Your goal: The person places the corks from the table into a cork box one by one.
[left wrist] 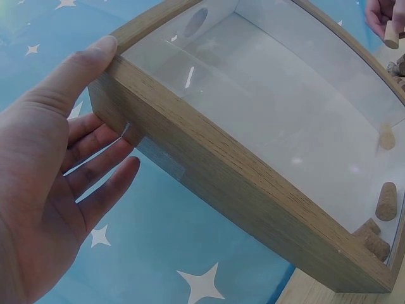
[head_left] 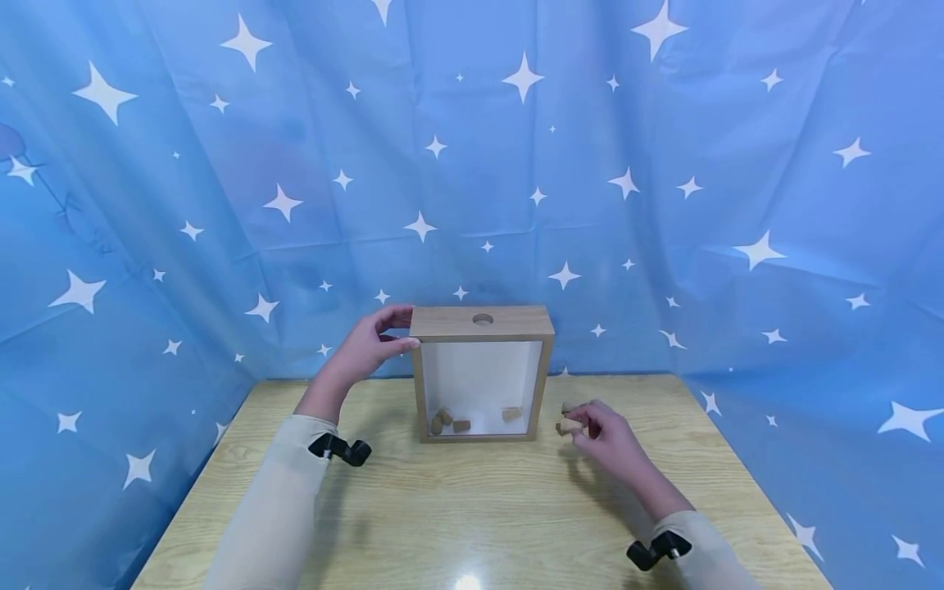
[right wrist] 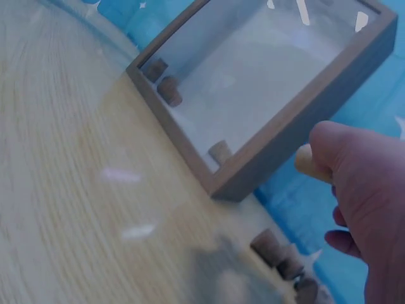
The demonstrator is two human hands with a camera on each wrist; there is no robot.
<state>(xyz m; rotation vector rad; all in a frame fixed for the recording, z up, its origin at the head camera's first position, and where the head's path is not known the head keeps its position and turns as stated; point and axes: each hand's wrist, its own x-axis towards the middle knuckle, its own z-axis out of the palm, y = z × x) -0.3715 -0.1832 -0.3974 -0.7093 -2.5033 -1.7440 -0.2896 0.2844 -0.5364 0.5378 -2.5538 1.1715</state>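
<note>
A shallow wooden shadow box (head_left: 442, 324) with a clear front and a round hole in its top stands upright on the table. My left hand (head_left: 365, 348) holds its upper left corner, thumb at the front edge and fingers behind. Inside, a few corks (head_left: 461, 425) lie at the bottom left, and another cork (head_left: 512, 415) is at the bottom right. To the right of the box, my right hand (head_left: 608, 440) pinches a cork (right wrist: 306, 162) between thumb and fingers, above the table.
Several loose corks (right wrist: 267, 247) lie on the table just right of the box, partly behind my right hand in the head view. The light wooden table (head_left: 472, 500) ends at a blue curtain (head_left: 472, 164) with white stars, close behind the box.
</note>
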